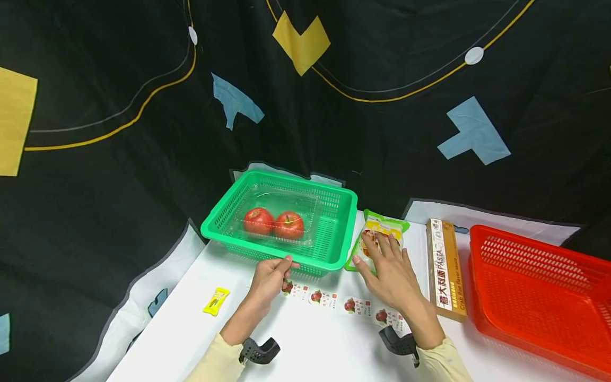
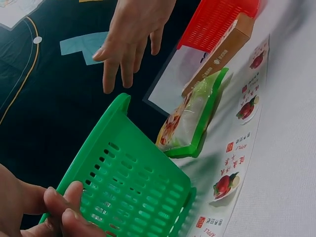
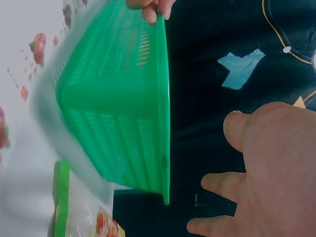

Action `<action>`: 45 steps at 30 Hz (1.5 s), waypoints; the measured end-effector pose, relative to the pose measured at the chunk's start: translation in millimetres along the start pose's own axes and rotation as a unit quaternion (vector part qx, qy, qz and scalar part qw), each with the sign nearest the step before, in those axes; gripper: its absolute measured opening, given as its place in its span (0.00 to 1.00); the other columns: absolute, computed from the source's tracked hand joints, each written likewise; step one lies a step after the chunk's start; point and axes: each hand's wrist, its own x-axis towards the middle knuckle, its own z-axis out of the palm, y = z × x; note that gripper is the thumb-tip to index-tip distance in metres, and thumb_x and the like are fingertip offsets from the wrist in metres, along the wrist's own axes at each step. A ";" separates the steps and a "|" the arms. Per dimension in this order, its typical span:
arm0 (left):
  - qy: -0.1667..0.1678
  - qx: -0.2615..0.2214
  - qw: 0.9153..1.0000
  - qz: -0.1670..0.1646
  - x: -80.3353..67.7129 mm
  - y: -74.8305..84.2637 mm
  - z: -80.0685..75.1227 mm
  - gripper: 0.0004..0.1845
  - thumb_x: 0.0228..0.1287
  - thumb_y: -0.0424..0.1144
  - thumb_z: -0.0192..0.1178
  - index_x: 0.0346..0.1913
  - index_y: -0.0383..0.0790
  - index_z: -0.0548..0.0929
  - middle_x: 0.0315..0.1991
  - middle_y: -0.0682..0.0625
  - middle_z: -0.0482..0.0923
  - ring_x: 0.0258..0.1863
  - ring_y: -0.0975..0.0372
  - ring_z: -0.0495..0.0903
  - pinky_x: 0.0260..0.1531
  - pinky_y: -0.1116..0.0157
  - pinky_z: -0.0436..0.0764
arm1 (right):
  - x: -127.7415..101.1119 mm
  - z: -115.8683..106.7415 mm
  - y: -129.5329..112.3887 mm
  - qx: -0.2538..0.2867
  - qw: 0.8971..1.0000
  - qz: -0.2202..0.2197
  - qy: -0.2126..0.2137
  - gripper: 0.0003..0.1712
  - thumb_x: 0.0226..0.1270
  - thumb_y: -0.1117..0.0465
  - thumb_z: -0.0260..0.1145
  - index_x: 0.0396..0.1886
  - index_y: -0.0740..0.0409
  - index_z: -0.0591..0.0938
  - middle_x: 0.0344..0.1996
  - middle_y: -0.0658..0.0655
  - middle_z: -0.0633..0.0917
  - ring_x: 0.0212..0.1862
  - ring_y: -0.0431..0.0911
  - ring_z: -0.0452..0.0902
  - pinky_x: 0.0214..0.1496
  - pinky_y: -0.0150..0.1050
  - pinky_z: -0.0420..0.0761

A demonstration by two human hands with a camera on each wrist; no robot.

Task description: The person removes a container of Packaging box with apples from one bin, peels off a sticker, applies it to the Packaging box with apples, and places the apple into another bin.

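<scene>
My left hand (image 1: 268, 280) pinches the front rim of a green plastic basket (image 1: 340, 225) between thumb and fingers. In the basket lie two red apples (image 1: 289, 226) under a clear plastic container (image 1: 291, 199). My right hand (image 1: 392, 273) is held out with its fingers spread and nothing in its grasp. In the head view it overlaps a green-edged food bag (image 1: 355, 258); in the left wrist view it hangs in the air above the bag (image 2: 195, 116), beyond the basket's corner.
A pasta box (image 1: 439, 270) lies right of the bag, beside a red basket (image 1: 491, 313). Along the table runs a strip of apple labels (image 1: 350, 306). A small yellow packet (image 1: 217, 301) lies at left. Behind the table hangs a black cloth (image 1: 372, 138).
</scene>
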 end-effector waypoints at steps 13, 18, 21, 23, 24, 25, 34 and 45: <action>-0.007 -0.013 1.000 -0.005 0.9 -1.2 -1.0 0.20 0.77 0.41 0.51 0.44 0.24 0.84 0.22 0.51 0.69 0.19 0.62 0.65 0.21 0.67 0.70 | 20.2 2.4 -19.5 0.037 0.999 -0.033 0.005 0.33 0.79 0.41 0.44 0.75 0.52 0.64 0.72 0.69 0.62 0.74 0.67 0.46 0.70 0.65 0.47; -0.008 -0.014 1.000 -0.003 0.3 -1.6 -1.0 0.20 0.76 0.41 0.51 0.44 0.23 0.83 0.22 0.51 0.68 0.19 0.62 0.65 0.21 0.68 0.68 | 27.0 7.0 -25.3 0.078 0.996 -0.041 0.003 0.34 0.79 0.41 0.45 0.75 0.54 0.64 0.72 0.69 0.61 0.74 0.66 0.47 0.71 0.62 0.50; -0.008 -0.015 1.000 -0.004 -0.4 -1.3 -1.3 0.20 0.76 0.41 0.51 0.43 0.24 0.83 0.22 0.51 0.68 0.19 0.62 0.65 0.20 0.68 0.67 | 31.7 10.7 -28.1 0.099 0.994 -0.048 0.013 0.33 0.79 0.43 0.46 0.75 0.56 0.65 0.71 0.69 0.62 0.73 0.65 0.50 0.70 0.62 0.53; -0.007 -0.016 1.000 -0.006 -0.6 -1.3 -1.8 0.20 0.76 0.41 0.51 0.43 0.24 0.84 0.22 0.51 0.68 0.19 0.62 0.65 0.20 0.69 0.66 | 34.6 12.4 -30.3 0.113 0.992 -0.052 0.019 0.33 0.79 0.43 0.47 0.74 0.57 0.66 0.70 0.68 0.64 0.72 0.64 0.53 0.69 0.62 0.55; -0.007 -0.015 1.000 -0.007 -0.6 -1.3 -2.2 0.20 0.76 0.41 0.51 0.43 0.24 0.84 0.22 0.51 0.68 0.19 0.62 0.65 0.20 0.69 0.66 | 36.0 13.0 -31.5 0.120 0.991 -0.053 0.020 0.32 0.79 0.44 0.47 0.74 0.57 0.66 0.70 0.67 0.65 0.72 0.63 0.55 0.69 0.62 0.56; -0.007 -0.015 1.000 -0.008 -0.7 -1.4 -2.5 0.20 0.76 0.41 0.51 0.43 0.24 0.84 0.22 0.51 0.68 0.19 0.62 0.65 0.20 0.69 0.66 | 37.3 13.4 -32.6 0.127 0.990 -0.055 0.021 0.32 0.79 0.44 0.48 0.74 0.56 0.66 0.69 0.66 0.66 0.71 0.62 0.56 0.68 0.62 0.57; -0.008 -0.016 1.000 -0.010 0.5 -2.7 -2.9 0.19 0.76 0.41 0.51 0.43 0.25 0.84 0.21 0.52 0.68 0.18 0.62 0.65 0.19 0.70 0.63 | 48.2 17.2 -40.9 0.193 0.981 -0.038 0.009 0.32 0.78 0.42 0.48 0.74 0.51 0.66 0.68 0.58 0.69 0.70 0.53 0.63 0.66 0.57 0.64; -0.010 -0.013 1.000 0.001 -2.0 0.8 -2.7 0.19 0.76 0.43 0.52 0.42 0.27 0.85 0.22 0.53 0.67 0.18 0.63 0.65 0.18 0.69 0.63 | 58.9 23.4 -45.8 0.239 0.971 -0.014 0.023 0.33 0.77 0.42 0.52 0.75 0.48 0.63 0.69 0.59 0.69 0.67 0.55 0.66 0.64 0.56 0.68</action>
